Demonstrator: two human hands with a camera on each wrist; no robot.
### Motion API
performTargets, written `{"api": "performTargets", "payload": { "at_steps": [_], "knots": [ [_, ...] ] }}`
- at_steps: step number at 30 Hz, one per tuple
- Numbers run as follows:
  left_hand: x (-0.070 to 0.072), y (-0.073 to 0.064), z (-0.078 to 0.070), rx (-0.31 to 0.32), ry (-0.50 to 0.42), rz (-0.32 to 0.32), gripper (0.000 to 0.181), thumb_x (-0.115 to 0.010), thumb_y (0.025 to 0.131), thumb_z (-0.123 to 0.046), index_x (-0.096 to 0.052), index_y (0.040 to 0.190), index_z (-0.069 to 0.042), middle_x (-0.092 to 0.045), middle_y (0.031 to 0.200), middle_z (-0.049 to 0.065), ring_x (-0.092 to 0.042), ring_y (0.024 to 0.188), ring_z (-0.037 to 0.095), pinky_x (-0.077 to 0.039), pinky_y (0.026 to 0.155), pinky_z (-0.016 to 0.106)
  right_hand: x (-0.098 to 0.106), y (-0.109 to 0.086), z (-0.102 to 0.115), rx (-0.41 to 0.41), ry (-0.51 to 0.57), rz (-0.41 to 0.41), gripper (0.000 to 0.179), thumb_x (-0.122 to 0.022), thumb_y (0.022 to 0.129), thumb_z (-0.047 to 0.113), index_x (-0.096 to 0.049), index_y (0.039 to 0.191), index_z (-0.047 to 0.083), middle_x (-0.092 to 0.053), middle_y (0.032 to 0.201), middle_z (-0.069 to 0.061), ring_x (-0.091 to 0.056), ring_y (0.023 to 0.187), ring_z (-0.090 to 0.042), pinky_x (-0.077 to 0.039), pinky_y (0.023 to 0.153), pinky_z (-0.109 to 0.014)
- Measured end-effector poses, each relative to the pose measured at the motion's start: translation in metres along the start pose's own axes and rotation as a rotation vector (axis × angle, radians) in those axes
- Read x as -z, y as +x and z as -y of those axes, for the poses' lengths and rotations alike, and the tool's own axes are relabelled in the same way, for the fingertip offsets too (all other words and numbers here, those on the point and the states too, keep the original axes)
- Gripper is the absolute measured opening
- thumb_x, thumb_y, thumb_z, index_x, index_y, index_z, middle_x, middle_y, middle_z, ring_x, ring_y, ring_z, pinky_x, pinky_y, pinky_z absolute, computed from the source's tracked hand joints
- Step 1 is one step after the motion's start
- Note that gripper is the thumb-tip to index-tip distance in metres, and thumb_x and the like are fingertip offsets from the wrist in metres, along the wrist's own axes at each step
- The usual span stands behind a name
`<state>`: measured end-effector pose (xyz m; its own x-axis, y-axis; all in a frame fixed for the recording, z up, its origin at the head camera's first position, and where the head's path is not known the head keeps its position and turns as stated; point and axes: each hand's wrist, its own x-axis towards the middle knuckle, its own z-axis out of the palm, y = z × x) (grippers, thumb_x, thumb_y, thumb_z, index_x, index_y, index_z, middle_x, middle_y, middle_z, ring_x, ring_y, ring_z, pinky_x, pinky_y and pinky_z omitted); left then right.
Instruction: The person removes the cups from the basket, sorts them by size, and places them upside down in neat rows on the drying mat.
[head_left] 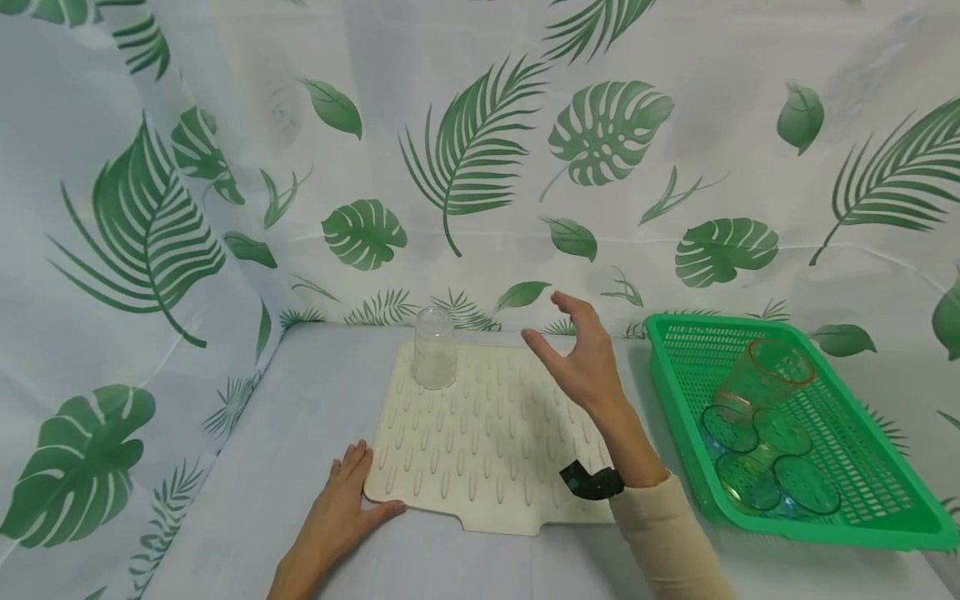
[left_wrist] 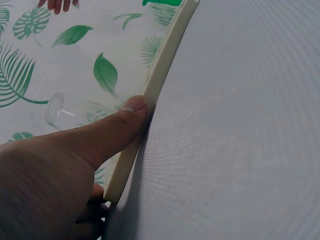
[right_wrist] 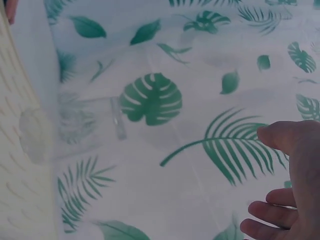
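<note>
A clear drinking glass (head_left: 435, 354) stands at the far left of a cream ridged drying mat (head_left: 480, 450); in the right wrist view the glass (right_wrist: 85, 127) has its thick end away from the mat. My left hand (head_left: 337, 504) lies at the mat's near left corner, fingers stretched along the side. In the left wrist view its thumb (left_wrist: 132, 112) presses the mat's front edge. My right hand (head_left: 581, 354) hovers over the far right of the mat, thumb and fingers spread apart, with nothing held. The right wrist view shows these fingers (right_wrist: 272, 215) away from the glass.
To the right, a green plastic basket (head_left: 675, 450) holds several glasses, among them a red-rimmed glass (head_left: 765, 379) leaning at the back and darker-rimmed glasses (head_left: 806, 485) nearer. A leaf-patterned curtain (head_left: 480, 275) hangs close behind the mat and along the left side.
</note>
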<state>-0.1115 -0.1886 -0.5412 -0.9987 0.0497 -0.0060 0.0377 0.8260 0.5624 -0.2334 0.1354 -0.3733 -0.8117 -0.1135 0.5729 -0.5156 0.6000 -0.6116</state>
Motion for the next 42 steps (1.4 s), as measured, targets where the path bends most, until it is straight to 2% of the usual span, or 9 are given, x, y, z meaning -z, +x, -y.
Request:
{"api": "performTargets", "payload": {
  "at_steps": [11, 14, 22, 32, 42],
  "knots": [
    [0.001, 0.002, 0.002, -0.003, 0.011, -0.004, 0.107, -0.067, 0.070, -0.065, -0.032, 0.143, 0.003, -0.026, 0.153, 0.019, -0.020, 0.145, 0.032, -0.014, 0.120, 0.049, 0.047, 0.017, -0.011, 0.036, -0.048, -0.141, 0.060, -0.073, 0.080, 0.019, -0.049, 0.132, 0.001, -0.053, 0.130, -0.018, -0.048, 0.121, -0.032, -0.039, 0.104, -0.048],
    [0.000, 0.002, 0.003, -0.003, 0.012, -0.002, 0.107, -0.067, 0.070, -0.065, -0.032, 0.144, 0.003, -0.026, 0.153, 0.019, -0.019, 0.145, 0.032, -0.013, 0.120, 0.048, 0.060, 0.018, -0.015, 0.015, -0.061, -0.158, 0.060, -0.073, 0.080, 0.018, -0.049, 0.132, 0.001, -0.054, 0.129, -0.018, -0.048, 0.120, -0.033, -0.039, 0.104, -0.049],
    [0.000, 0.000, 0.002, -0.004, -0.003, 0.000, 0.107, -0.067, 0.070, -0.065, -0.031, 0.144, 0.003, -0.025, 0.154, 0.019, -0.019, 0.145, 0.032, -0.013, 0.120, 0.049, 0.094, 0.015, -0.032, -0.102, -0.109, -0.155, 0.064, -0.071, 0.083, 0.024, -0.044, 0.136, 0.001, -0.049, 0.134, -0.020, -0.043, 0.125, -0.036, -0.035, 0.107, -0.051],
    [-0.001, -0.001, 0.002, -0.018, -0.009, -0.019, 0.106, -0.067, 0.070, -0.065, -0.032, 0.144, 0.003, -0.026, 0.153, 0.020, -0.020, 0.144, 0.033, -0.013, 0.119, 0.050, 0.136, 0.007, -0.054, -0.304, -0.208, -0.159, 0.069, -0.064, 0.087, 0.039, -0.036, 0.143, 0.010, -0.041, 0.144, -0.015, -0.040, 0.130, -0.037, -0.034, 0.105, -0.057],
    [-0.001, 0.000, 0.001, -0.007, -0.008, -0.017, 0.106, -0.067, 0.069, -0.066, -0.033, 0.143, 0.002, -0.027, 0.153, 0.019, -0.021, 0.144, 0.033, -0.014, 0.119, 0.050, 0.164, 0.002, -0.101, -0.453, -0.262, -0.130, 0.078, -0.058, 0.087, 0.047, -0.028, 0.147, 0.005, -0.031, 0.150, -0.018, -0.033, 0.134, -0.040, -0.031, 0.102, -0.061]
  ]
}}
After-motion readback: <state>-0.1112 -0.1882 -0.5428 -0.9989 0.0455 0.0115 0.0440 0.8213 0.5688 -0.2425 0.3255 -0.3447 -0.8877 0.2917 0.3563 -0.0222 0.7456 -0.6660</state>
